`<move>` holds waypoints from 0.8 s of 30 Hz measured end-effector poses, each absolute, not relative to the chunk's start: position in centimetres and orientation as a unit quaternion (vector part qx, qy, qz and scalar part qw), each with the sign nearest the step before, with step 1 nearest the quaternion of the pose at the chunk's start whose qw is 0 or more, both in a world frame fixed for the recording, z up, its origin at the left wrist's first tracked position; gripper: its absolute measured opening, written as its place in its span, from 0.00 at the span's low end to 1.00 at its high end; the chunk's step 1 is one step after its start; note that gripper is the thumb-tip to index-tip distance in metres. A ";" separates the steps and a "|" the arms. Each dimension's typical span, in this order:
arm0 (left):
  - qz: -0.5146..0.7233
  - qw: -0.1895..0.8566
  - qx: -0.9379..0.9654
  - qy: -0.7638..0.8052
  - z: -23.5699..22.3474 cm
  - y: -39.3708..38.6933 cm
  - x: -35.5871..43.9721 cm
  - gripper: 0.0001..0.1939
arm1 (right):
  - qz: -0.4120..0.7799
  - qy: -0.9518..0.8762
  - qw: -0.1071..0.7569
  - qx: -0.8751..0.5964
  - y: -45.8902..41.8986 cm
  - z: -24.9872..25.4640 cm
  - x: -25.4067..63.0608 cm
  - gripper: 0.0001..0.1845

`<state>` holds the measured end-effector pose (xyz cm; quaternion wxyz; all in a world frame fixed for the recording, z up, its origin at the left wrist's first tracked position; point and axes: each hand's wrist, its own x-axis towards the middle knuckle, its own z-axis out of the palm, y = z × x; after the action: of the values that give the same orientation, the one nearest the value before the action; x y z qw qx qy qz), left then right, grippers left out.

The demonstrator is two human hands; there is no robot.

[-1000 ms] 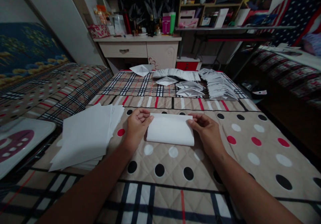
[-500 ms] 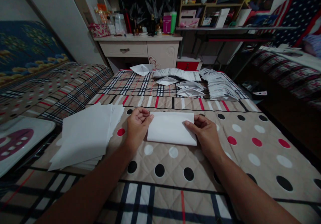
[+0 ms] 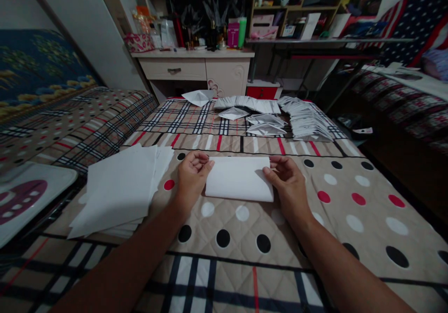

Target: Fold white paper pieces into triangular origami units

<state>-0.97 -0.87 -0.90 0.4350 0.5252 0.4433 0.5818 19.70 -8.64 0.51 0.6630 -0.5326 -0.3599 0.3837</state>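
Observation:
A folded white sheet of paper (image 3: 238,179) lies flat on the quilted bed cover (image 3: 350,219) in front of me. My left hand (image 3: 191,176) rests at its left edge, fingers curled and pressing the top-left corner. At the right edge my right hand (image 3: 287,182) pinches the paper with thumb and fingers. A loose stack of blank white sheets (image 3: 121,189) lies just left of my left hand.
Several folded paper pieces (image 3: 266,125) and a fanned row of them (image 3: 306,119) lie at the far end of the bed. A white stool (image 3: 28,196) stands at the left. A cluttered dresser (image 3: 196,67) and a shelf unit (image 3: 301,18) stand beyond the bed.
My right hand has shifted a little along the right edge of the folded sheet, and the sheet has moved slightly. My left hand has stayed in place.

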 end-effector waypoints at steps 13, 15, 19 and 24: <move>0.613 0.388 0.542 0.425 -1.0 -0.7 -1.1 0.11 | 0.364 -0.385 0.657 -0.537 -8.7 -0.3 20.1 0.12; 0.606 0.384 0.552 0.426 -0.9 -0.8 -1.1 0.11 | 0.354 -0.387 0.660 -0.538 -8.6 -0.3 20.2 0.10; 0.602 0.375 0.563 0.424 -0.7 -1.0 -1.0 0.11 | 0.336 -0.379 0.675 -0.537 -8.6 -0.1 20.1 0.09; 0.600 0.386 0.558 0.424 -0.7 -0.9 -0.9 0.11 | 0.338 -0.362 0.680 -0.540 -8.6 0.0 20.0 0.09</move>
<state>-0.88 -0.93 -0.73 0.3864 0.5580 0.4242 0.5995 20.00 -8.64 -0.04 0.6805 -0.5398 -0.3624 0.3381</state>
